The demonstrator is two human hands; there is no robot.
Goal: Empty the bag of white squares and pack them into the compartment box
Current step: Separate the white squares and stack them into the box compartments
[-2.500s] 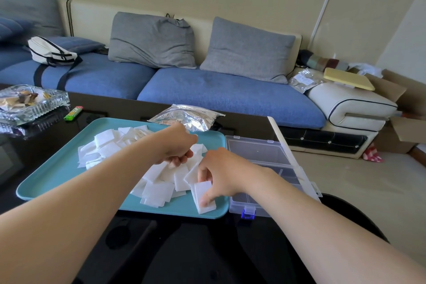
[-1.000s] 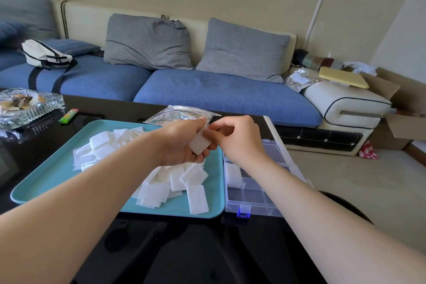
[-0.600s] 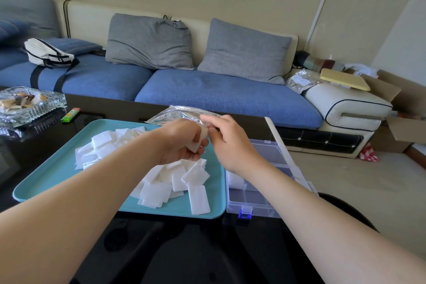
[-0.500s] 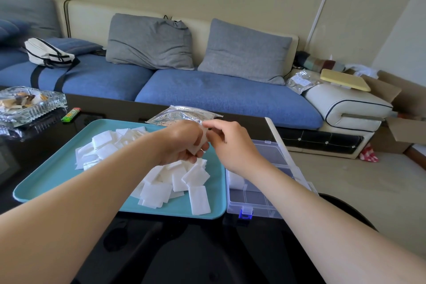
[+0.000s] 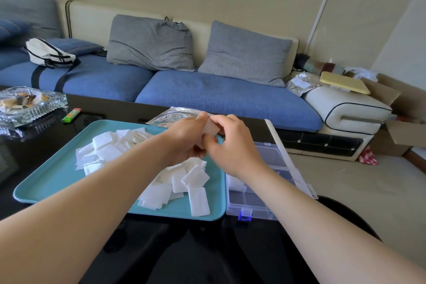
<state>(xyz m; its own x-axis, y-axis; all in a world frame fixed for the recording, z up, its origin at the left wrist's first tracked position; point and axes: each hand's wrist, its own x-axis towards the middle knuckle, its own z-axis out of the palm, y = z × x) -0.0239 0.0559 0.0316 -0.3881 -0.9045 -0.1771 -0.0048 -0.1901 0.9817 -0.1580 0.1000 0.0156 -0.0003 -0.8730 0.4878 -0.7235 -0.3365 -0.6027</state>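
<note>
1. Both hands have risen off the heap since two and a half seconds ago and now meet in the air over the far right corner of the teal plastic tray [image 5: 46,182].
2. The left hand [image 5: 184,138] curls its fingers round a small stack of white squares [image 5: 211,127], and the right hand [image 5: 232,145] pinches the stack's upper edge between thumb and fingertips.
3. A heap of loose white squares [image 5: 175,177] is spread across the tray, with one thicker pad lying alone near its front right corner.
4. The clear plastic compartment box [image 5: 272,159] sits just beside the tray's right edge with its lid open. A white wad that was not there before fills one left compartment.
5. The crinkled silvery bag [image 5: 170,117] lies flat on the glossy black table [image 5: 207,249], just beyond the tray's far edge and behind the hands.
6. A cut-glass ashtray [image 5: 30,104] and a green lighter [image 5: 72,115] sit at the table's far left, with a blue sofa [image 5: 219,94] behind.
</note>
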